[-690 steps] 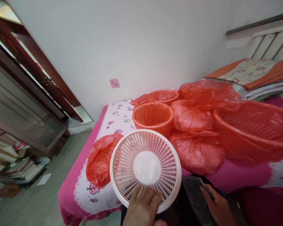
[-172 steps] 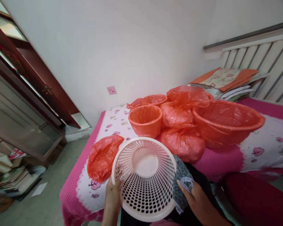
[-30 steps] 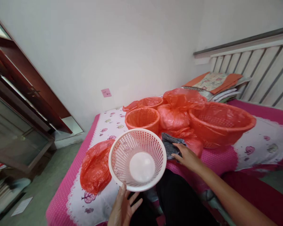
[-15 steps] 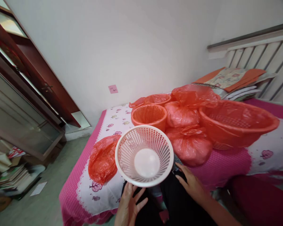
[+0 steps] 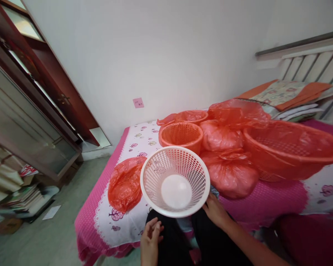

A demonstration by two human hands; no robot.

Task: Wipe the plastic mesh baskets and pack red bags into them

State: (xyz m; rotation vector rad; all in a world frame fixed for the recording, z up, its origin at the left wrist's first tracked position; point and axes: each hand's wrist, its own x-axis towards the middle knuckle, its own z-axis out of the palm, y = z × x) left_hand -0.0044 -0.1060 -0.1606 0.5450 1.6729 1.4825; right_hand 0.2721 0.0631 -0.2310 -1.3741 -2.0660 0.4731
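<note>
A white plastic mesh basket (image 5: pixel 176 213), open side up and with nothing in it, stands in front of me above my knees, over the bed's edge. My right hand (image 5: pixel 217 212) is at the basket's lower right rim. Its fingertips are closed against the side and partly hidden behind it. Below the basket's left side, my left hand (image 5: pixel 150 239) is held apart from the rim, fingers loosely bent and nothing in them. A crumpled red plastic bag (image 5: pixel 125 186) lies on the bed just left of the basket.
Behind the white basket stands an orange mesh basket (image 5: pixel 166 142). Tied red bags (image 5: pixel 230 177) and a large orange basket lined with red plastic (image 5: pixel 291 159) are on the right of the bed (image 5: pixel 88 218). Folded bedding (image 5: pixel 302 111) lies at the far right.
My right hand has moved in to the basket's right rim. My left hand has drawn back below the rim, its fingers more bent. The view has shifted slightly.
</note>
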